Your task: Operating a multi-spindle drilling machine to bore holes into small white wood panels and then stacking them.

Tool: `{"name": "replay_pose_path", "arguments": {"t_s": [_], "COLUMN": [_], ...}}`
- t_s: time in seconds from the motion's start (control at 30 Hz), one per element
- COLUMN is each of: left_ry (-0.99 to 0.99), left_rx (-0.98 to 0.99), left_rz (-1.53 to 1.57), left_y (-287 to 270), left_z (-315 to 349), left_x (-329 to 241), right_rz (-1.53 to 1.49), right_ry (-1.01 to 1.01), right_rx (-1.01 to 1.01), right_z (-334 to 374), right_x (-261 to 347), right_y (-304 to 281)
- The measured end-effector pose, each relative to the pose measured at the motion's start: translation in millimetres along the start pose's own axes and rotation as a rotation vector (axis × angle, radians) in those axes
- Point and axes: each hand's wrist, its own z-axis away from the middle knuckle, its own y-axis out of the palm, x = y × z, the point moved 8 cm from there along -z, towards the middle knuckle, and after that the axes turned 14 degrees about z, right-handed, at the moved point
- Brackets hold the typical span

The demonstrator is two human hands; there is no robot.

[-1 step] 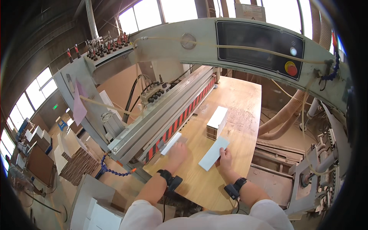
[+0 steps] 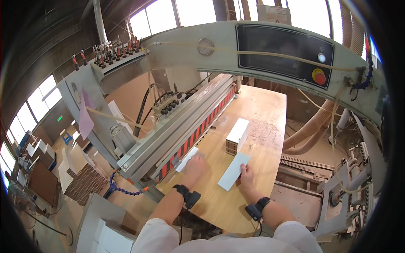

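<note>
The head view shows a white board (image 2: 233,172) slanting over the near half of the wooden table (image 2: 263,109), flat on it or slightly raised, hard to say which. The right hand (image 2: 246,175) has closed on its right long edge, thumb on top, the other fingers mostly hidden. The left hand (image 2: 195,166) is at a narrow white strip (image 2: 187,160) by the table's left edge; its fingertips are out of sight, so whether they grip cannot be told. The step in hand looks like handling these pieces; the next move seems to call for a firm, level hold, clear of the neat stack (image 2: 237,133) just beyond the board. Farther out, a striped bar (image 2: 198,134) hides part of the table's left edge.
</note>
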Motion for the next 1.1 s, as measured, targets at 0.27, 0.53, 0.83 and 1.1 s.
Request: {"name": "replay_pose_path", "arguments": {"t_s": [0.27, 0.53, 0.83, 1.1], "left_ry": [-0.021, 0.007, 0.043, 0.301], "left_rx": [0.119, 0.097, -0.072, 0.072], "left_rz": [-0.342, -0.384, 0.077, 0.516], "left_y": [33.5, 15.6, 8.2, -37.4], "left_z": [-60.4, -68.8, 3.7, 159.7], "left_x": [33.5, 22.5, 30.8, -55.4], "right_rz": [0.257, 0.247, 0.164, 0.342], "right_ry": [-0.130, -0.086, 0.187, 0.115], "right_rx": [-0.026, 0.058, 0.070, 0.146], "right_z": [11.4, 18.1, 14.2, -43.4], "right_x": [13.6, 33.5, 17.1, 9.3], "right_y": [9.0, 18.3, 11.2, 107.0]}}
